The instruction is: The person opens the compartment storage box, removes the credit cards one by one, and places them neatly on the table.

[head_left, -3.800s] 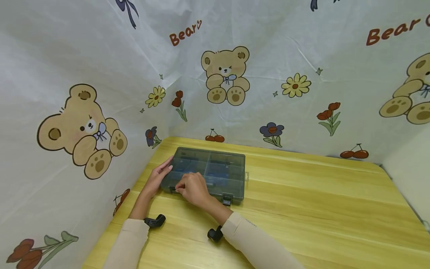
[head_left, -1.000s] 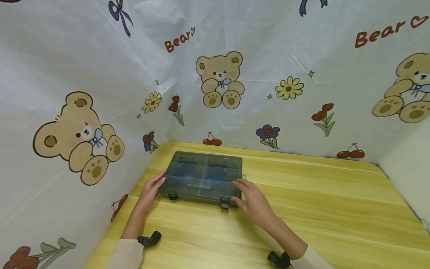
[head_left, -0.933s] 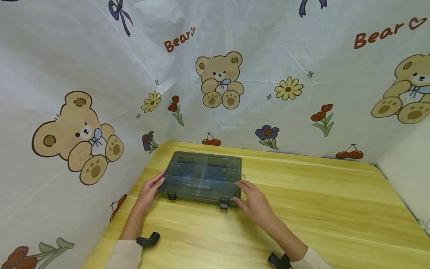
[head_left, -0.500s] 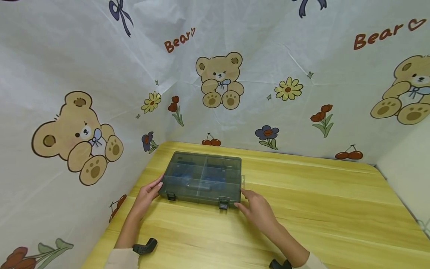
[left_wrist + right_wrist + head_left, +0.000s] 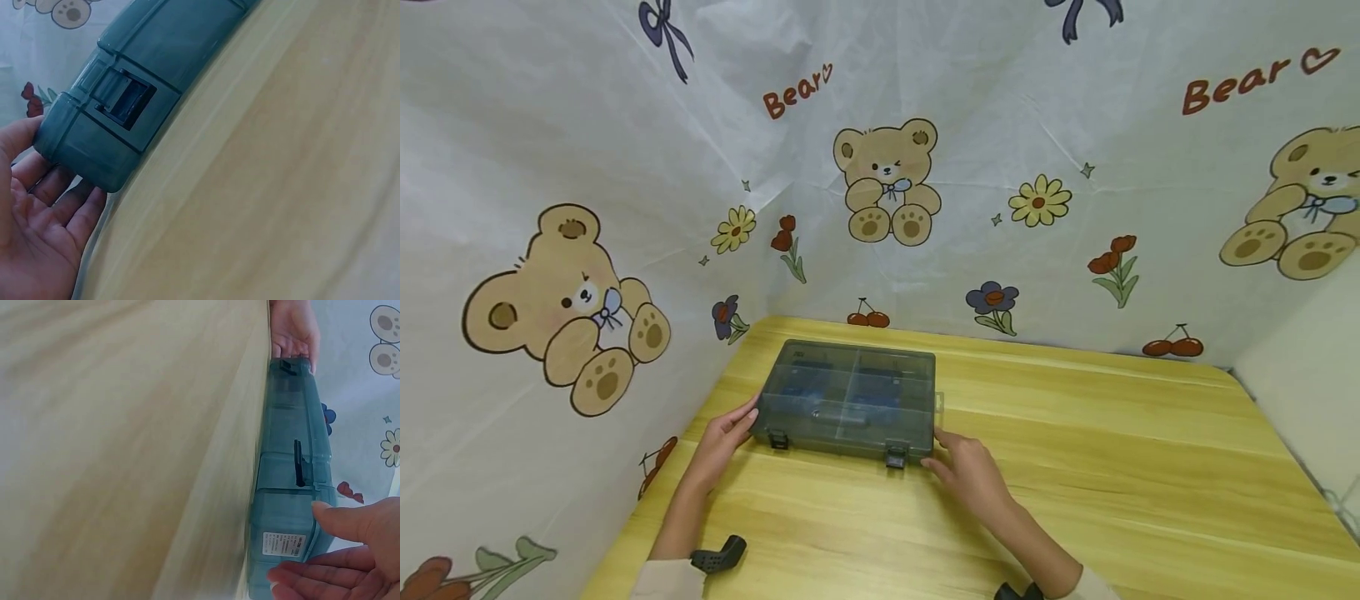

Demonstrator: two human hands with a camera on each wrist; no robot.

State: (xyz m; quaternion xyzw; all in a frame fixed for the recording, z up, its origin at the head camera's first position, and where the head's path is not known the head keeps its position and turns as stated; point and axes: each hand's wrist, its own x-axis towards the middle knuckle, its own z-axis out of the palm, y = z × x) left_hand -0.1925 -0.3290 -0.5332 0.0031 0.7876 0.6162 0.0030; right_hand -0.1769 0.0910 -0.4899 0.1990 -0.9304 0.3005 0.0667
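Note:
A translucent grey-green plastic storage box (image 5: pixel 846 400) with dividers lies flat on the wooden table, lid down. Dark blue shapes show dimly through the lid. My left hand (image 5: pixel 718 446) grips its left end, thumb at the upper edge and fingers round the side, as the left wrist view shows. At the front right corner my right hand (image 5: pixel 973 475) holds the box between thumb and fingers. On the front are two dark latches; the right latch (image 5: pixel 896 456) juts outward, also in the right wrist view. The left latch (image 5: pixel 128 100) sits near the left hand.
The yellow wood-grain table (image 5: pixel 1075 467) stretches to the right and toward me. A white cloth with printed bears (image 5: pixel 887 183) rises behind and on the left, close to the box. A small clear loop (image 5: pixel 939 402) projects from the box's right side.
Earlier my right hand worked at the left latch; it has since moved to the box's right end. Over the last second both hands slid slightly toward me along the box's ends.

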